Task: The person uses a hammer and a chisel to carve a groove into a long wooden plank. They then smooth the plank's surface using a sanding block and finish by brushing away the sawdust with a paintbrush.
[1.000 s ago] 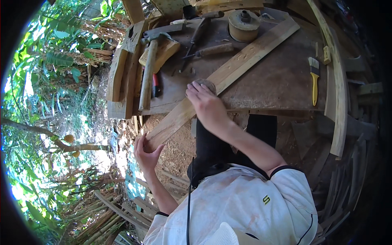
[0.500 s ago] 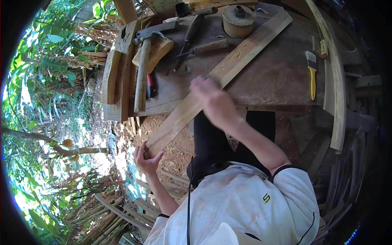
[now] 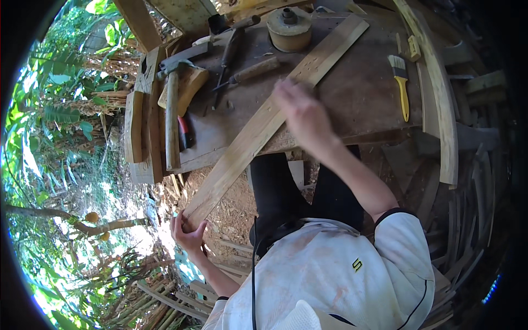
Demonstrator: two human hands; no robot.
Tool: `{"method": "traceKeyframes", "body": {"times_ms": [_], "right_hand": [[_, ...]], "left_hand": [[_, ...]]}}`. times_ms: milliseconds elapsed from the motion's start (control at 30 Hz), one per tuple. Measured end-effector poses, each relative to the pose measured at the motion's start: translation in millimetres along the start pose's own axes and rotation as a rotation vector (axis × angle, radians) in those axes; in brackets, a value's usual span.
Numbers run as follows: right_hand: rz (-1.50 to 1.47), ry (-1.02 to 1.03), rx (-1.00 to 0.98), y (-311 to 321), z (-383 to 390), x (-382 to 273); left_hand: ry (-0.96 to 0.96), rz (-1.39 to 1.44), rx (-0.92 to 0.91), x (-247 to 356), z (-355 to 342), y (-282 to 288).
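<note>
A long pale wooden board [image 3: 236,154] lies slantwise across the workbench, its near end jutting out past the front edge. My left hand [image 3: 188,236] is closed around that near end, thumb on one side and fingers on the other. Over the board's middle is my right hand [image 3: 305,113], its fingers smeared by motion; whether anything is under them cannot be made out. Beyond it, a wooden-handled tool [image 3: 256,70] and a dark slim tool [image 3: 231,49] lie left of the board. A round, pale container with a dark top [image 3: 289,33] stands near its far end.
A hammer [image 3: 172,110] rests at the bench's left, beside a wood block [image 3: 192,91] and a red-handled tool [image 3: 184,132]. On the right lie a yellow-handled paintbrush [image 3: 401,91] and a long curved wood strip [image 3: 440,99]. The workbench [image 3: 357,104] has a brown top.
My right hand has moved up along the board toward its far end. My left hand keeps its hold on the near end. The whole view has shifted, with the bench appearing farther left.
</note>
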State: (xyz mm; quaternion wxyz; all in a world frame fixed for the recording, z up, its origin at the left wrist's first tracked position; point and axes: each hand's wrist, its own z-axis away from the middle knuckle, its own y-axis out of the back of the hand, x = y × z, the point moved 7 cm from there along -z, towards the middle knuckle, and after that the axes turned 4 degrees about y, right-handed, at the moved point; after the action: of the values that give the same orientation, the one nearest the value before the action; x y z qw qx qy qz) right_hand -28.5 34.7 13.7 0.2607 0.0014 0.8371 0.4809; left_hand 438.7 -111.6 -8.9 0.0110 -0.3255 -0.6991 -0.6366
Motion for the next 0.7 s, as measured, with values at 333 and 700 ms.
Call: {"method": "traceKeyframes", "body": {"times_ms": [333, 700], "right_hand": [[-0.097, 0.208, -0.079, -1.5, 21.1, -44.0], [-0.071, 0.231, 0.057, 12.2, 5.8, 15.5]], "left_hand": [[-0.148, 0.059, -0.160, 130.1, -30.8, -50.1], [-0.122, 0.113, -0.221, 120.6, -35.1, -40.8]]}}
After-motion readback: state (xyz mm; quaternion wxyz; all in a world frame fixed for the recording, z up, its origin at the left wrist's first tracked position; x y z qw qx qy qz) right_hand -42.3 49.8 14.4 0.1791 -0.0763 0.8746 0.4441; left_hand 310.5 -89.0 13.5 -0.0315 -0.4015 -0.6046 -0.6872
